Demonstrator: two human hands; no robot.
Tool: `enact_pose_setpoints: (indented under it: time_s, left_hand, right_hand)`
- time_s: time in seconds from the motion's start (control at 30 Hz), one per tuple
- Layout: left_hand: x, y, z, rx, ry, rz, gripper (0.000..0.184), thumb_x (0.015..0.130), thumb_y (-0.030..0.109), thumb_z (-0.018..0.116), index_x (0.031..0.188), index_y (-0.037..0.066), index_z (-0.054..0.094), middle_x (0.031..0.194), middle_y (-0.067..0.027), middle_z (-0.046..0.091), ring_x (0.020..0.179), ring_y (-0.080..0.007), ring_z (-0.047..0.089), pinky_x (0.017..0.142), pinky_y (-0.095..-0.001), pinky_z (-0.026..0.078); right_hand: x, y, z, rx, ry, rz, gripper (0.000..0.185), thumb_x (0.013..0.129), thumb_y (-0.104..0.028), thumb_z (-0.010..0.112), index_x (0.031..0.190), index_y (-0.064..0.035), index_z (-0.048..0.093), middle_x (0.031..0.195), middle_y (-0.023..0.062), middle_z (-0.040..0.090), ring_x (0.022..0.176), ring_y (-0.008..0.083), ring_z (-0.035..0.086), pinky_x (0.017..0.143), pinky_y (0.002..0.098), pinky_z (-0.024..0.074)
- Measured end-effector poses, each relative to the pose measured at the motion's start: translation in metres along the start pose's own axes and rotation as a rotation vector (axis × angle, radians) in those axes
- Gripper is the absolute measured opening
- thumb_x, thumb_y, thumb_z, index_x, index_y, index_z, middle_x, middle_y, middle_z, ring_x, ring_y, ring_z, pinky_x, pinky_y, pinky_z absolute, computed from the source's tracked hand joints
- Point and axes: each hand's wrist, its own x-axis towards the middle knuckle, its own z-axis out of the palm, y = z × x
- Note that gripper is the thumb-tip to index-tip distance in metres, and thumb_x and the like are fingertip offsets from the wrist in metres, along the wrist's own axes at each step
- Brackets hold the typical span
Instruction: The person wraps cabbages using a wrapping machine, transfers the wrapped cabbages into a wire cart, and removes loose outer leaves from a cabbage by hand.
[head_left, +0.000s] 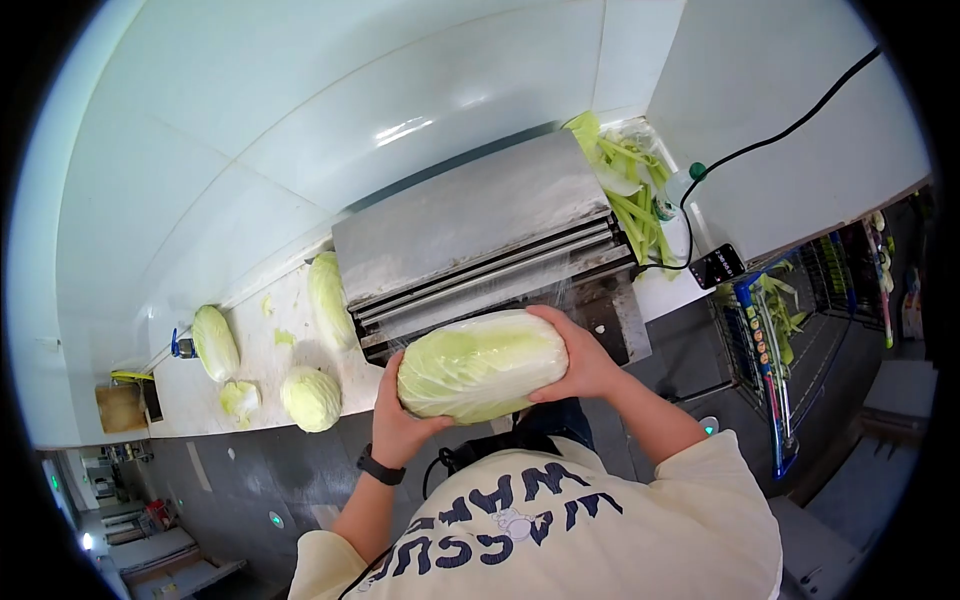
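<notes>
A pale green napa cabbage (483,366), shiny with clear film, lies sideways between my two hands. My left hand (399,412) grips its left end, thumb along the lower side. At the opposite end, my right hand (575,358) is wrapped round the cabbage. Just beyond it stands a metal wrapping machine (480,215) with rollers along its front; clear film (510,285) stretches over that front part. Whether the film on the cabbage is still joined to the machine, I cannot tell.
Left on the white counter (185,405) are napa cabbages (328,300) (215,343), a round cabbage (311,399) and a loose leaf (240,400). Leafy trimmings (635,190), a phone (717,267) and a black cable (790,130) are at right. A shopping cart (765,370) stands beyond the counter's right end.
</notes>
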Motion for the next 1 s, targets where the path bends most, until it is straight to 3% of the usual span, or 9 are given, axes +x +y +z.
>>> enact_pose_setpoints:
  time_s: [0.13,0.53,0.87,1.0]
  left_hand:
    - [-0.009,-0.006,0.008,-0.107,0.009,-0.026,0.118,0.055,0.019,0.097,0.15,-0.001,0.03,0.138,-0.0157,0.052,0.127,-0.0254,0.052,0.109,-0.0367,0.042]
    - [-0.02,-0.022,0.01,0.055,-0.013,-0.027,0.115,0.057,0.018,0.095,0.15,0.001,0.03,0.141,-0.0186,0.048,0.13,-0.03,0.049,0.111,-0.0389,0.039]
    - [-0.048,-0.049,0.016,-0.08,-0.023,-0.126,0.114,0.059,0.017,0.094,0.15,0.0,0.029,0.141,-0.0189,0.048,0.131,-0.0294,0.048,0.111,-0.0381,0.039]
    - [-0.054,-0.031,0.01,-0.036,-0.059,-0.139,0.108,0.063,0.02,0.092,0.149,-0.001,0.031,0.136,-0.0193,0.054,0.126,-0.0286,0.054,0.108,-0.0374,0.042]
  right_hand:
    - [-0.005,0.008,0.003,0.032,-0.012,0.01,0.11,0.055,-0.036,0.093,0.147,-0.0099,0.04,0.137,0.0167,0.054,0.123,0.0329,0.057,0.104,0.0398,0.0451]
    - [-0.016,0.023,0.014,0.131,-0.012,0.04,0.11,0.054,-0.03,0.095,0.148,-0.0096,0.04,0.138,0.0153,0.054,0.125,0.0302,0.055,0.106,0.0396,0.0431]
    - [-0.029,0.015,0.025,0.114,-0.055,0.195,0.11,0.054,-0.027,0.095,0.148,-0.0114,0.04,0.136,0.0134,0.057,0.124,0.027,0.056,0.106,0.038,0.0433]
    - [-0.043,0.016,0.035,0.144,-0.046,0.157,0.108,0.056,-0.022,0.093,0.148,-0.0102,0.038,0.136,0.0127,0.055,0.125,0.0261,0.054,0.105,0.0387,0.0443]
